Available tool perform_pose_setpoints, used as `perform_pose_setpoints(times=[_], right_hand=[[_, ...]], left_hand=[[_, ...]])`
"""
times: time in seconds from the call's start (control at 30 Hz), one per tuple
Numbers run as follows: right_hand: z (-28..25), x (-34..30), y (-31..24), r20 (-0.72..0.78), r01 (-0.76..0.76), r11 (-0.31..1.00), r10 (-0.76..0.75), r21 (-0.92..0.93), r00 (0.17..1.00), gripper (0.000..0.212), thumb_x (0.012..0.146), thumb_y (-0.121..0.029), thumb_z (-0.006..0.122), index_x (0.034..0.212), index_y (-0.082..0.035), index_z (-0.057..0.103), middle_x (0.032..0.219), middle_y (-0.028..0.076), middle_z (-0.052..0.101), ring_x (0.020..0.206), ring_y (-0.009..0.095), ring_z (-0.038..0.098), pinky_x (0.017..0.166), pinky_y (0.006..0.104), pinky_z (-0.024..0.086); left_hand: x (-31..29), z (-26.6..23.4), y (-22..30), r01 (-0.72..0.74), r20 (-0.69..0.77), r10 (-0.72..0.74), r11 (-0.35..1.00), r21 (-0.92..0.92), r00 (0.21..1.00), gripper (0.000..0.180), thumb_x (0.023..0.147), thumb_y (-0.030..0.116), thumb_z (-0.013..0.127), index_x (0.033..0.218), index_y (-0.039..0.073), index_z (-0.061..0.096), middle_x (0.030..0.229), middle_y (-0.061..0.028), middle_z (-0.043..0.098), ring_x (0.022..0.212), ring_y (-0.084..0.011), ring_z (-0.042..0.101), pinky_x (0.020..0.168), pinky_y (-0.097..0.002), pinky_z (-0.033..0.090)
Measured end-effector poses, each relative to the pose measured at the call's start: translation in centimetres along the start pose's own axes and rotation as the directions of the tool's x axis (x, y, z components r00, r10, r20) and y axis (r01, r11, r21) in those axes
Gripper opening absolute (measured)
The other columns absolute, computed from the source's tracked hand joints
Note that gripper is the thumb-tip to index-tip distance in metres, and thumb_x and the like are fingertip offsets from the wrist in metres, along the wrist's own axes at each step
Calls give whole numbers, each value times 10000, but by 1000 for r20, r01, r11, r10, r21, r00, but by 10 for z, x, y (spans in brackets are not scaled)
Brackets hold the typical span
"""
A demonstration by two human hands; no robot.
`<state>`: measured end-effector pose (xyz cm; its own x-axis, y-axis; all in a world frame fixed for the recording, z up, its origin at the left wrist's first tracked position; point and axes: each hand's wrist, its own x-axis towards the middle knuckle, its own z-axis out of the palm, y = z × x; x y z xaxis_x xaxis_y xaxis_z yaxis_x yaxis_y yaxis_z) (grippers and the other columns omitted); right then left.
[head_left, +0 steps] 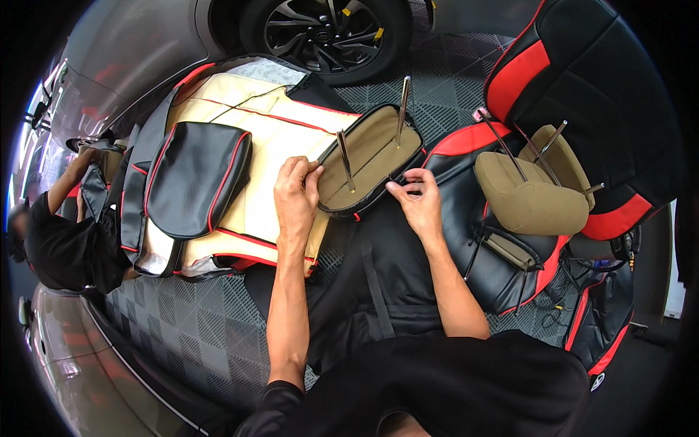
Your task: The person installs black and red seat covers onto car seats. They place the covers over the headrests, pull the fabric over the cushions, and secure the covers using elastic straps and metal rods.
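A tan headrest (pixel 373 169) lies upside down in front of me, its two metal posts (pixel 345 162) pointing up. A black headrest cover (pixel 331 212) with red trim wraps its sides, and the tan underside shows inside the cover's rim. My left hand (pixel 297 189) is closed, thumb and fingers pinching the rim at the near left corner. At the right side of the rim, my right hand (pixel 419 202) pinches the cover's black edge between thumb and forefinger.
A black cover piece (pixel 196 182) rests on a cream-backed seat cover (pixel 255 135) at left. Tan headrests (pixel 531 193) sit on a black-and-red seat (pixel 590 95) at right. A car wheel (pixel 324 36) stands ahead; another person (pixel 76 240) works at far left.
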<state>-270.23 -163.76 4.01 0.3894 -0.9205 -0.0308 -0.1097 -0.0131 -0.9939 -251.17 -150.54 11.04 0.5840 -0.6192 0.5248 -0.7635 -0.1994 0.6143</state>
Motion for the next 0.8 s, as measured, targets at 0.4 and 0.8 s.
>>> perform_pose_setpoints(times=[0.4, 0.8], right_hand=[[5, -17, 0, 340, -131, 969, 53, 211, 939, 165, 1129, -183, 548, 998, -86, 529, 805, -32, 508, 713, 93, 513, 689, 282, 471], [-29, -82, -109, 703, -72, 982, -74, 177, 708, 336, 1133, -275, 551, 885, -60, 626, 672, -99, 371, 603, 15, 311, 543, 232, 249]], left_hand=[[3, -25, -5, 59, -6, -59, 998, 18, 998, 106, 918, 40, 783, 970, -39, 733, 910, -96, 671, 716, -180, 604, 652, -319, 503], [-7, -19, -32, -106, -46, 116, 977, 185, 992, 50, 913, -20, 740, 945, -38, 707, 872, -129, 681, 758, -238, 645, 688, -349, 520]])
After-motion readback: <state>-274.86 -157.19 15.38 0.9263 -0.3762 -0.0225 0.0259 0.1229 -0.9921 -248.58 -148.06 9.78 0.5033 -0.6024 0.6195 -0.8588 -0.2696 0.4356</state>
